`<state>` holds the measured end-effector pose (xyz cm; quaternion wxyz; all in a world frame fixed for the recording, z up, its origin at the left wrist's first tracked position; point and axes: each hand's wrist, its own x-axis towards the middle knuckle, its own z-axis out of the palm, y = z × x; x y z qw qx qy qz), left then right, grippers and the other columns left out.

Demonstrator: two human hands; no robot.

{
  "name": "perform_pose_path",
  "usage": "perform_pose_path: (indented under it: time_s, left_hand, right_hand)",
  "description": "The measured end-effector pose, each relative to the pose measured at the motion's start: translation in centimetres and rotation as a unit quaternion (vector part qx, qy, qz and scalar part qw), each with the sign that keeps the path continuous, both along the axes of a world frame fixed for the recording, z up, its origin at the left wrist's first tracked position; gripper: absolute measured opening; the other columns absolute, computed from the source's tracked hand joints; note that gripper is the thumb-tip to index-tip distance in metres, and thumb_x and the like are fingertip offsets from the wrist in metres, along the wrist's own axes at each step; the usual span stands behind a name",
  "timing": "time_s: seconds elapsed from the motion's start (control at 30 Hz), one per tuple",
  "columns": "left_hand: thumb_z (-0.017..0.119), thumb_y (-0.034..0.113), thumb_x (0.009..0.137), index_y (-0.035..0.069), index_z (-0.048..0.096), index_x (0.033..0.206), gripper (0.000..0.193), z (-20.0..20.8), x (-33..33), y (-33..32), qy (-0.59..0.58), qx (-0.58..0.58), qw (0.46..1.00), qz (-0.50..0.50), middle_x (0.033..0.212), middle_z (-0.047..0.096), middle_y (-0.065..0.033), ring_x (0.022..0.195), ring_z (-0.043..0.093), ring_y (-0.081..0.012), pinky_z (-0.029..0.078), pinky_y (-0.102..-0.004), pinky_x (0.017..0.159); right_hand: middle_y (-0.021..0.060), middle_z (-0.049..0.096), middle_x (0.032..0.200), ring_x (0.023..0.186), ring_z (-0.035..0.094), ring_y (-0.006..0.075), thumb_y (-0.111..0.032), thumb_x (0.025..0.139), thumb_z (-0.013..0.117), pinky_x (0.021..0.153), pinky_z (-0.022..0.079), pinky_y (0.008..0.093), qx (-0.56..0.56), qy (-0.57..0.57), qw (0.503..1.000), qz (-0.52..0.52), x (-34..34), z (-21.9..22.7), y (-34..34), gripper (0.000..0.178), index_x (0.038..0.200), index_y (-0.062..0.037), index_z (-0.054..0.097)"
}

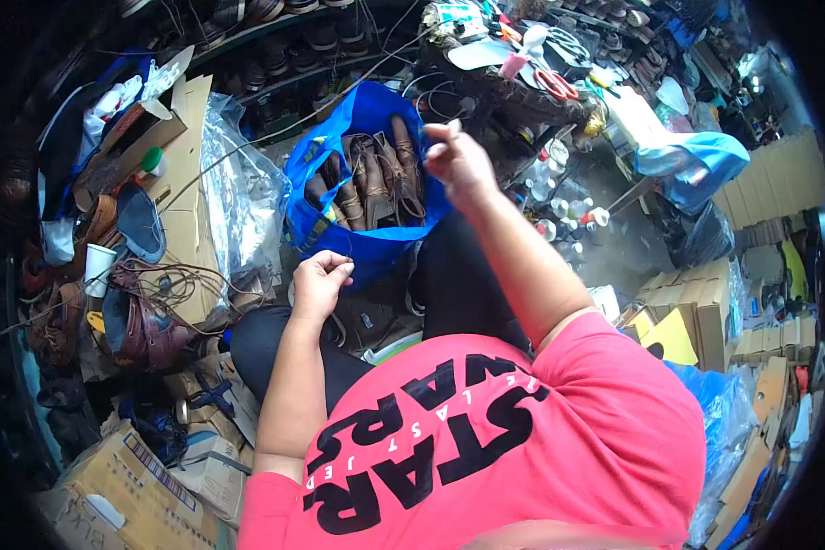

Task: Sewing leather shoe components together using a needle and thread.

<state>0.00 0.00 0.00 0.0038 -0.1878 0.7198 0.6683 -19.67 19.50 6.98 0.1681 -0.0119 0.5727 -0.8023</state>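
Note:
A blue bag [362,247] stands wide-mouthed in front of my knees. Several brown leather shoes [376,188] are packed inside it. At the bag's near left side is my left hand [321,282], thumb and fingertips pinched together. A thin dark strand seems to rise from that pinch, too fine to make out. My right hand [463,167] is raised by the bag's right rim, its fingers curled in and closed. Whatever it may hold is too small to tell.
Cardboard [188,192] and clear plastic wrap [243,183] lie left of the bag, beside coiled cord [170,284] and a white cup [99,269]. Red-handled scissors [555,84] rest on a cluttered stand at upper right. Small bottles [568,215] stand below it. Boxes [697,307] are stacked right.

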Motion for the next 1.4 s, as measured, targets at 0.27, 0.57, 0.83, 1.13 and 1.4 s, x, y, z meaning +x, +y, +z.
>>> perform_pose_path:
  time_s: [0.27,0.57,0.83,1.13,1.4]
  left_hand:
    - [0.064,0.001,0.076,0.0,0.064,0.078,0.003,-0.9,-0.3,0.6,-0.033,-0.043,0.998,0.018,0.067,0.062,-0.0029,0.058,0.058,-0.0081,0.049,-0.023,0.056]
    - [0.063,0.0,0.078,-0.001,0.061,0.079,0.003,-2.8,-0.5,0.3,-0.065,-0.1,0.993,0.009,0.069,0.06,-0.0031,0.058,0.056,-0.0094,0.048,-0.0238,0.054]
    - [0.065,0.002,0.076,0.0,0.064,0.079,0.004,-3.2,-0.2,0.0,-0.056,-0.117,0.991,0.02,0.065,0.062,-0.0032,0.056,0.058,-0.0094,0.047,-0.0242,0.054]
    - [0.066,0.006,0.077,0.0,0.065,0.082,0.008,-3.0,0.4,0.2,-0.046,-0.03,0.998,0.041,0.07,0.063,-0.0042,0.058,0.059,-0.0105,0.048,-0.0235,0.054]
    - [0.067,0.013,0.08,0.001,0.063,0.092,0.017,7.0,0.5,3.6,-0.005,0.158,0.987,0.006,0.079,0.064,-0.0048,0.067,0.063,-0.0125,0.047,-0.0215,0.06]
  right_hand:
    - [0.0077,0.067,0.087,0.074,0.062,0.0156,-0.026,0.081,0.061,0.067,0.047,0.0271,0.369,0.38,0.812,-0.245,-11.9,7.3,14.6,0.025,0.097,-0.0068,0.066]
    - [0.006,0.067,0.094,0.091,0.063,0.0225,-0.046,0.071,0.065,0.081,0.047,0.0348,0.765,0.203,0.611,0.024,-18.9,10.1,16.1,0.039,0.1,-0.0197,0.067]
    - [0.0106,0.066,0.071,0.069,0.064,0.0229,-0.042,0.076,0.061,0.068,0.049,0.0344,0.806,0.297,0.511,0.0,-19.4,10.8,16.5,0.032,0.084,-0.0118,0.07]
    - [0.0069,0.065,0.078,0.072,0.062,0.0168,-0.038,0.084,0.056,0.066,0.047,0.0265,0.604,0.244,0.759,-0.001,-11.1,12.7,21.0,0.037,0.095,-0.004,0.065]
    - [0.0044,0.058,0.091,0.071,0.053,0.0093,-0.034,0.09,0.052,0.061,0.045,0.0229,0.088,0.008,0.994,0.062,4.4,7.4,20.6,0.039,0.113,-0.0019,0.052]
